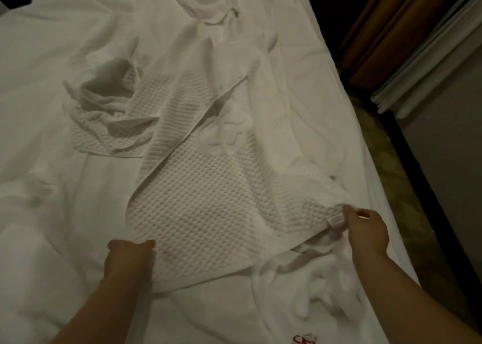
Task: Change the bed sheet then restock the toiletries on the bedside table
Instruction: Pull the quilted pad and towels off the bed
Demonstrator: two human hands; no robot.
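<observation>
Now both hands, left hand (130,252) and right hand (366,229), grip the bumpy towel (203,200) on the sheet (39,82); curtain (386,30) beside the sheet.

No wording can be read anywhere. A small pale tag (336,219) sits on the near right corner of the waffle-weave towel (208,200), its print too blurred to make out. Nearer than the towel, red embroidery (304,339) marks the white cloth (287,304) at the frame's bottom edge, cut off and illegible.
</observation>
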